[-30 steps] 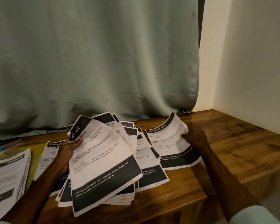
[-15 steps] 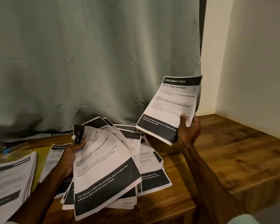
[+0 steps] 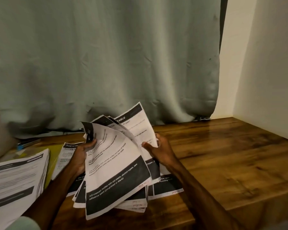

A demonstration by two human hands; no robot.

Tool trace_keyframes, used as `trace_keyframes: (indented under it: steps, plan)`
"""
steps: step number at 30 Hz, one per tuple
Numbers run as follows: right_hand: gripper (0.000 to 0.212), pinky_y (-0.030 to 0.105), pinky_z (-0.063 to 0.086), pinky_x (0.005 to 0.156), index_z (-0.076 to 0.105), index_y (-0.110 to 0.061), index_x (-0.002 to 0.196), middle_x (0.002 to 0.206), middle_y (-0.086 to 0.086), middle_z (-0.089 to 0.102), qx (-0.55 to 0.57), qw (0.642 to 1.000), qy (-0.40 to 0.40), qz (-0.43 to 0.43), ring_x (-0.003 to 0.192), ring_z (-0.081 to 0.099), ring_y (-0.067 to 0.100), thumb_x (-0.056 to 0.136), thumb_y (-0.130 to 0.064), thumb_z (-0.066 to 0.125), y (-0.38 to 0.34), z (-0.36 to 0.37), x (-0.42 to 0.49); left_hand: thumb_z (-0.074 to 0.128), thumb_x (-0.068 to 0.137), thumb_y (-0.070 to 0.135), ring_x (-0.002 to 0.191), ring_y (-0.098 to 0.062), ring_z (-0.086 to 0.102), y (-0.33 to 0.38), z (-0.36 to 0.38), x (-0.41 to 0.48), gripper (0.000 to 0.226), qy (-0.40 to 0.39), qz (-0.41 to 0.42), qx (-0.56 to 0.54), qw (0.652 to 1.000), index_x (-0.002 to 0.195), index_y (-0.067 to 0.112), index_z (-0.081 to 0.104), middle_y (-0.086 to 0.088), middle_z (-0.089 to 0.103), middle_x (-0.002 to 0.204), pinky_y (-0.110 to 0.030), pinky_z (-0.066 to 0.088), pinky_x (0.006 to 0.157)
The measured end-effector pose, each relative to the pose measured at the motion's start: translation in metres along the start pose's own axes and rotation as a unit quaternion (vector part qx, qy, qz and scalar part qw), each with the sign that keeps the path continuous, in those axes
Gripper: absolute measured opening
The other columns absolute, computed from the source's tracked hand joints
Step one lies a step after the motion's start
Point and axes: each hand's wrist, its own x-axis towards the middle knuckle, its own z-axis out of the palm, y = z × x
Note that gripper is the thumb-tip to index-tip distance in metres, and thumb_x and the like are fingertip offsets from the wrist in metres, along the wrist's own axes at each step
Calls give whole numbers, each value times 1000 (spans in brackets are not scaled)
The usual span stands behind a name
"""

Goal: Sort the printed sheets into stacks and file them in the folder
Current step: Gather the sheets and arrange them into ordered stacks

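While the left grip [image 3: 80, 156] clamps fanned sheets [image 3: 113, 171], the right grip [image 3: 160, 151] pinches a rear sheet [image 3: 136, 127] by its right edge.

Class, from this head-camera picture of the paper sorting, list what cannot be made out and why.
Head view.
Left stack: cut off by the left edge.
Yellow item beneath it, perhaps the folder: mostly covered by papers.
Front sheet: fine print blurred.
Left hand: fingers hidden behind the front sheet.

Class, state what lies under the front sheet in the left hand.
Under the front sheet: more printed sheets, fanned on the wooden table. Their text is mostly covered; their number cannot be told.
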Motion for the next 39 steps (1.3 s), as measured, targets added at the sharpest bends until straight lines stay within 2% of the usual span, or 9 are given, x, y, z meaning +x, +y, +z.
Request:
trace_keyframes:
  steps: [6, 8, 17, 19, 22, 25, 30, 34, 39]
  plan:
    - [6, 26, 48, 96, 52, -29, 107, 103, -9, 60, 89, 993, -58, 42, 107, 58, 18, 103, -29, 56, -26, 28, -46, 68, 90, 23, 90, -34, 74, 0, 12, -3, 40, 73, 48, 56, 995, 128, 9, 68, -18, 72, 120, -47, 63, 78]
    - [7, 34, 51, 100, 51, -35, 100, 102, -9, 62, 120, 989, -58, 61, 104, 60, 16, 101, -36, 58, -25, 28, -45, 68, 90, 24, 95, -35, 72, 1, 12, -3, 43, 83, 53, 70, 993, 131, 9, 66, -18, 70, 125, -47, 62, 81]
    - [16, 39, 59, 93, 77, -16, 105, 109, 2, 75, -120, 989, 12, 83, 99, 69, 15, 99, -12, 62, 11, 1, -22, 76, 88, 19, 98, -38, 73, -5, 9, 1, 37, 160, 112, 140, 971, 123, 10, 67, -18, 75, 112, -48, 61, 80]
    - [17, 33, 58, 89, 73, -17, 104, 104, 0, 73, -134, 986, 63, 82, 98, 68, 14, 96, -30, 68, 12, -2, -25, 78, 87, 17, 92, -37, 75, -6, 9, 0, 31, 178, 117, 137, 967, 116, 14, 67, -16, 77, 105, -49, 62, 78]
    - [65, 29, 58, 77, 68, -24, 109, 91, -8, 75, -41, 990, 41, 129, 86, 73, 10, 81, -79, 50, -2, 1, -29, 78, 87, 14, 89, -33, 76, -4, 11, -2, 31, 170, 130, 122, 969, 116, 15, 67, -13, 78, 103, -47, 63, 72]
    - [43, 17, 52, 61, 64, -27, 108, 86, -13, 74, 79, 982, -61, 162, 73, 71, 1, 93, -65, 52, -21, 13, -29, 78, 86, 14, 97, -33, 75, -3, 10, -3, 45, 165, 141, 119, 969, 128, 16, 64, -12, 76, 112, -49, 62, 77]
    - [38, 33, 59, 87, 59, -24, 122, 128, 3, 68, 25, 993, -57, 96, 114, 67, 22, 89, -20, 77, -25, 44, -23, 84, 81, 21, 113, -36, 70, 4, 8, -7, 55, 146, 144, 86, 975, 133, 20, 64, -14, 70, 128, -57, 54, 96]
    - [40, 34, 57, 91, 61, -18, 129, 134, 4, 65, -54, 998, 0, 38, 119, 65, 24, 92, -21, 74, -27, 62, -17, 58, 102, 25, 115, -32, 69, 11, 17, -20, 33, 63, 17, -40, 997, 132, 15, 68, -13, 70, 127, -58, 54, 96]
    - [39, 36, 56, 93, 59, -17, 129, 133, 3, 64, -121, 992, 46, -4, 118, 65, 25, 94, -26, 72, -28, 74, -13, 52, 103, 25, 106, -29, 73, 20, 12, -22, 34, 40, 29, -75, 996, 133, 14, 66, -11, 71, 125, -47, 62, 85]
